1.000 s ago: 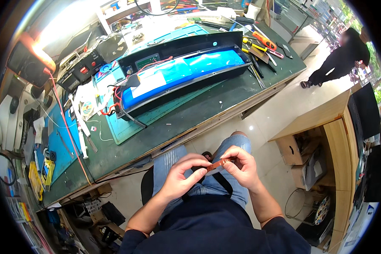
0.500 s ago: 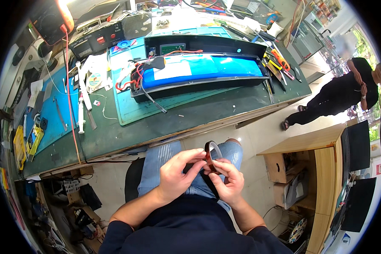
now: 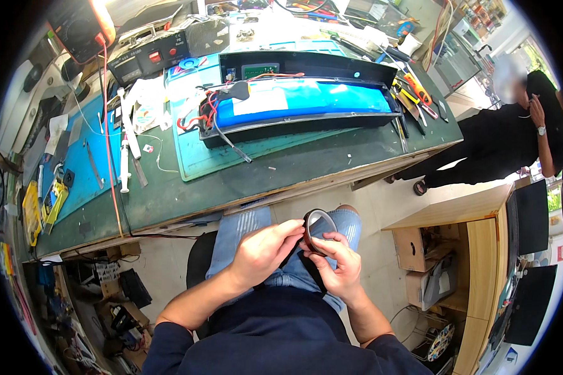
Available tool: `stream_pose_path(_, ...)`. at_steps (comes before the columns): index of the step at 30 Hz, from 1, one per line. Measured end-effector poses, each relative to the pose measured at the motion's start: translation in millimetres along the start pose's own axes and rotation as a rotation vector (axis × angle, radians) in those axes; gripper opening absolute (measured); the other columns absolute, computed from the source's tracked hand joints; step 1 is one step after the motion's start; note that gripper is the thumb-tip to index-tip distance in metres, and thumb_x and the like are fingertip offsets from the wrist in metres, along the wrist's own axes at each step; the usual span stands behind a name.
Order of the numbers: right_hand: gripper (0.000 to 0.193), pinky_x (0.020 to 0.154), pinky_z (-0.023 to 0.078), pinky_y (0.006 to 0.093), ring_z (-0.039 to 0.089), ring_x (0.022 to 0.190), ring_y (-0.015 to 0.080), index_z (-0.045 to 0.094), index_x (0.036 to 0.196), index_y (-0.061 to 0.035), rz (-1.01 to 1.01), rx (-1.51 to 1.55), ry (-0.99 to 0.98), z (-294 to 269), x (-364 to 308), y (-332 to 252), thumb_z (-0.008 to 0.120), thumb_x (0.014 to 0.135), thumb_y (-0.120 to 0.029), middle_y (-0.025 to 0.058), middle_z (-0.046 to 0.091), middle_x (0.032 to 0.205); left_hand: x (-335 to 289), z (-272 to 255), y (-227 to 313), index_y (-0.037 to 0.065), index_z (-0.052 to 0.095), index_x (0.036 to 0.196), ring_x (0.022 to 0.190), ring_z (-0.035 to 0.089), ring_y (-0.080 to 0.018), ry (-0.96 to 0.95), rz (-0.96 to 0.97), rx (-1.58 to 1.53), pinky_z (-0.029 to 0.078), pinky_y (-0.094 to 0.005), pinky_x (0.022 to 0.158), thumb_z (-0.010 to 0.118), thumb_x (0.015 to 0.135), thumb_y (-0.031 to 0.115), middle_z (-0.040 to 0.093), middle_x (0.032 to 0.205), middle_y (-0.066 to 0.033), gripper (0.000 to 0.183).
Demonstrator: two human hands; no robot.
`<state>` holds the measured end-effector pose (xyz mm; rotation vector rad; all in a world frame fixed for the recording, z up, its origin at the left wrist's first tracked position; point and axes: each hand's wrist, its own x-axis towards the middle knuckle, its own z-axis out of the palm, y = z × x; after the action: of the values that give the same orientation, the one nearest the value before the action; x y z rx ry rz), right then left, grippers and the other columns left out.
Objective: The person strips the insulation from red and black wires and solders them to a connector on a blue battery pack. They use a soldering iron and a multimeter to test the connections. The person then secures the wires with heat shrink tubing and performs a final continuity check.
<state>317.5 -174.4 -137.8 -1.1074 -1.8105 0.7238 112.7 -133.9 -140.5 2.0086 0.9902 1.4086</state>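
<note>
A narrow roll of dark amber tape is held upright over my lap, its pale inner core showing. My right hand grips the lower right side of the ring between thumb and fingers. My left hand is closed, its fingertips pressed together against the roll's left edge; any loose tape end there is too small to make out. On the bench ahead, a blue-wrapped battery pack lies in a long open black case, with red and black wires at its left end.
The green-topped bench carries a teal mat, syringes, tweezers and a black power supply. Pliers and screwdrivers lie at its right end. A wooden cabinet stands at my right. A person in black is beyond it.
The roll has turned slightly, showing more of its opening, and my left fingers have drawn together at its edge. The person at the right has shifted, with one hand now raised.
</note>
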Motion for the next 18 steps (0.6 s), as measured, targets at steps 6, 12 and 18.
stream_pose_path(6,0.036,0.104,0.047,0.0382,0.078,0.100,0.0201,0.067,0.127,0.0011,0.075,0.078,-0.033,1.0,-4.1,-1.4,0.074,0.092,0.000,0.0112,0.081,0.110,-5.8,0.3,-4.1,0.000,0.069,0.120,0.093,0.079,-0.0218,-0.057,-0.082,0.024,0.065,-0.0317,0.076,0.078,0.089,-0.002,0.080,0.102,-0.0110,0.033)
stream_pose_path(12,0.035,0.099,0.052,0.0348,0.075,0.104,0.0209,0.065,0.128,0.0043,0.162,0.179,-0.025,2.9,-5.8,1.6,0.071,0.093,0.004,0.0148,0.079,0.111,-7.1,1.4,-7.2,-0.003,0.068,0.121,0.096,0.079,-0.0219,-0.049,-0.191,-0.116,0.065,-0.0317,0.080,0.077,0.091,-0.002,0.080,0.105,-0.0123,0.032)
stream_pose_path(18,0.033,0.100,0.048,0.0364,0.077,0.101,0.0220,0.070,0.124,-0.0001,0.065,-0.020,-0.051,-3.5,0.9,-1.2,0.074,0.092,-0.002,0.0092,0.081,0.107,-3.9,0.5,-8.2,-0.001,0.069,0.122,0.092,0.080,-0.0219,-0.085,-0.124,-0.018,0.064,-0.0319,0.076,0.079,0.089,0.000,0.080,0.102,-0.0115,0.034)
